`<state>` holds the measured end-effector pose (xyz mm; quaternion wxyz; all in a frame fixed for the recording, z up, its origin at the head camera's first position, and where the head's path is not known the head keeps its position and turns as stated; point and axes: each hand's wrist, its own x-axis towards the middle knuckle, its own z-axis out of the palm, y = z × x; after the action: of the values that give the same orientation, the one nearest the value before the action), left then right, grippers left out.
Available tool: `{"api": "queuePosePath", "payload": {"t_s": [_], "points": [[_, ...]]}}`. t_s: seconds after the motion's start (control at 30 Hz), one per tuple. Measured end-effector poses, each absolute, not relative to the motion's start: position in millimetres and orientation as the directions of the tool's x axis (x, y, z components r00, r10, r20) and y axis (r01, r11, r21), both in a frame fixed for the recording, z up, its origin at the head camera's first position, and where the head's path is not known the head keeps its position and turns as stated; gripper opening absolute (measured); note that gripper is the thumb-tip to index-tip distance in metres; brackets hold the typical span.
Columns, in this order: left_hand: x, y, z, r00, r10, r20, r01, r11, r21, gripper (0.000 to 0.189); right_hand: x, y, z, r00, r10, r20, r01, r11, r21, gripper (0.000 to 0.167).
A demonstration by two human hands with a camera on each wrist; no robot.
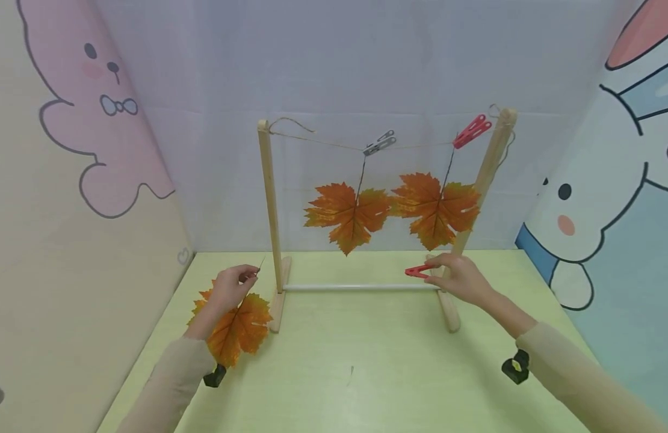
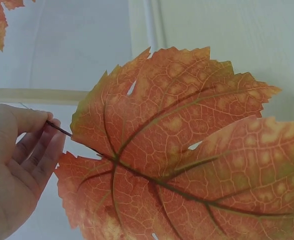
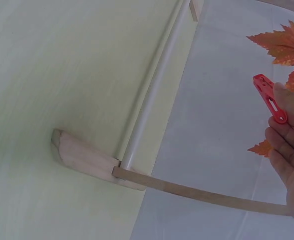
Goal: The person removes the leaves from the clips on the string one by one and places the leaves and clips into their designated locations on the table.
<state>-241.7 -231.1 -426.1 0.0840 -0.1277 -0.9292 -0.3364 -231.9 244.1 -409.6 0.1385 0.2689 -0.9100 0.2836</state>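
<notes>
My left hand [image 1: 233, 290] pinches the dark stem of an orange artificial maple leaf [image 2: 171, 150] between thumb and fingertips. In the head view that leaf hangs below the hand, left of the wooden frame and partly hidden by the wrist. My right hand [image 1: 461, 278] holds a red clothespin [image 1: 417, 271] by its handle end, in front of the right post. On the twine [image 1: 334, 143] above, a grey clothespin [image 1: 380, 143] grips one leaf [image 1: 347, 216] by its stem. Another red clothespin [image 1: 472, 132] holds a second leaf [image 1: 437, 210] farther right.
The twine runs between the left post [image 1: 271, 204] and the right post [image 1: 488, 156] of the frame. A white rod [image 1: 361, 287] joins their wooden feet low over the pale green table [image 1: 334, 361]. White cloth hangs behind; cartoon-printed panels stand at both sides.
</notes>
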Motion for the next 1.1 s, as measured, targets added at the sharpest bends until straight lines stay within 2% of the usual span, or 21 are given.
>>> {"api": "queuePosePath", "payload": {"t_s": [0.3, 0.53, 0.83, 1.1], "points": [[-236.7, -243.1, -449.6, -0.964, 0.154, 0.215, 0.257, 0.735, 0.627, 0.017, -224.1, 257.4, -430.6, -0.87, -0.34, 0.357, -0.484, 0.727, -0.488, 0.028], [-233.5, -249.6, -463.2, -0.97, 0.134, 0.202, 0.235, 0.732, 0.639, 0.017, -217.6, 261.1, -444.7, -0.876, -0.321, 0.36, -0.473, 0.72, -0.508, 0.026], [-235.0, -251.4, -480.2, -0.985, 0.123, 0.121, 0.172, 0.738, 0.652, 0.019, -212.5, 265.8, -467.2, -0.917, -0.265, 0.297, -0.393, 0.721, -0.571, 0.026], [-232.8, -257.1, -490.2, -0.986, 0.117, 0.116, 0.164, 0.75, 0.641, 0.019, -203.6, 267.7, -484.0, -0.914, -0.253, 0.318, -0.397, 0.721, -0.568, 0.028]]}}
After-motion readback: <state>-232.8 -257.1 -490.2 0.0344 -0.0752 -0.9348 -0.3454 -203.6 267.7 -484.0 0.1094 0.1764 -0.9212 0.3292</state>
